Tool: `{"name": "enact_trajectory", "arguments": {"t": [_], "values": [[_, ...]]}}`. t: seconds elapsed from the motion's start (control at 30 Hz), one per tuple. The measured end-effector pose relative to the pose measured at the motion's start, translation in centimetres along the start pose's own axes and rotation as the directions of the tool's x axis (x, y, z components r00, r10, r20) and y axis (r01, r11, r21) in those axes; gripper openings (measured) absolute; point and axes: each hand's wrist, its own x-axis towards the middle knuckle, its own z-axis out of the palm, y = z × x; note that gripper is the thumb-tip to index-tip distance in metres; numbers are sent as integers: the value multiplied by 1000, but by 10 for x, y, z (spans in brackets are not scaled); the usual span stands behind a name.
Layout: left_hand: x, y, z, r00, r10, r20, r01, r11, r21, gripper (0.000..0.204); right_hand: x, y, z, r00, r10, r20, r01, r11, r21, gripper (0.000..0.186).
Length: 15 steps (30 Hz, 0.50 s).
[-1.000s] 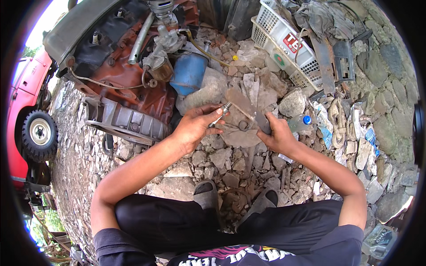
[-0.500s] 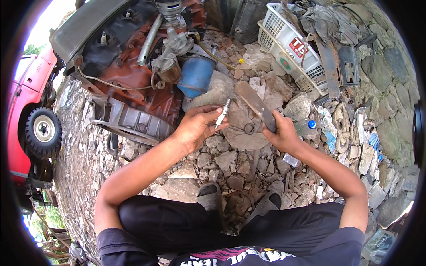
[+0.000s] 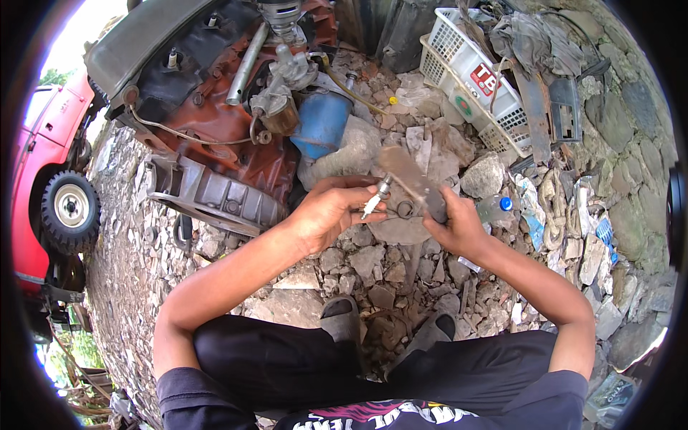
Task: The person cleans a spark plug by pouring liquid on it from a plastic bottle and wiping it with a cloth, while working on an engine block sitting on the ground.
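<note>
A spark plug [image 3: 376, 198] with a white insulator and metal threaded end is pinched in the fingers of my left hand [image 3: 326, 213]. My right hand [image 3: 456, 222] grips a flat brown bar [image 3: 408, 179] with a rounded far end and a darker grip end; it resembles a brush back, but its underside is hidden. The bar's far part is blurred and lies against or just behind the plug's metal end; I cannot tell whether they touch. Below them a brownish flat stone [image 3: 398, 231] bears a small dark ring [image 3: 405, 208].
A rusty red engine block [image 3: 229, 100] with a blue canister [image 3: 320, 123] stands at the far left. White plastic crates [image 3: 469, 86] lean at the back right. A blue-capped bottle [image 3: 493, 208] lies beside my right hand. Broken stones surround my sandals [image 3: 342, 319]. A red vehicle [image 3: 46, 165] stands at left.
My left hand has brought the spark plug right and slightly down, closer to the bar. The bar's far end has shifted down a little and is now blurred by motion.
</note>
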Motion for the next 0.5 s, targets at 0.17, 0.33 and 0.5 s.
{"name": "enact_trajectory", "arguments": {"t": [0.17, 0.33, 0.5], "values": [[-9, 10, 4, 999, 33, 14, -34, 996, 87, 39, -1, 3, 3, 1000, -29, -7, 28, 999, -17, 41], [-10, 12, 4, 997, 79, 4, -79, 992, 100, 36, -8, 21, -6, 996, -16, -88, 15, 1000, -14, 39], [-7, 9, 10, 994, 112, 10, -113, 984, 138, 33, 5, -10, -9, 993, -105, -51, 102, 993, -67, 40]]}}
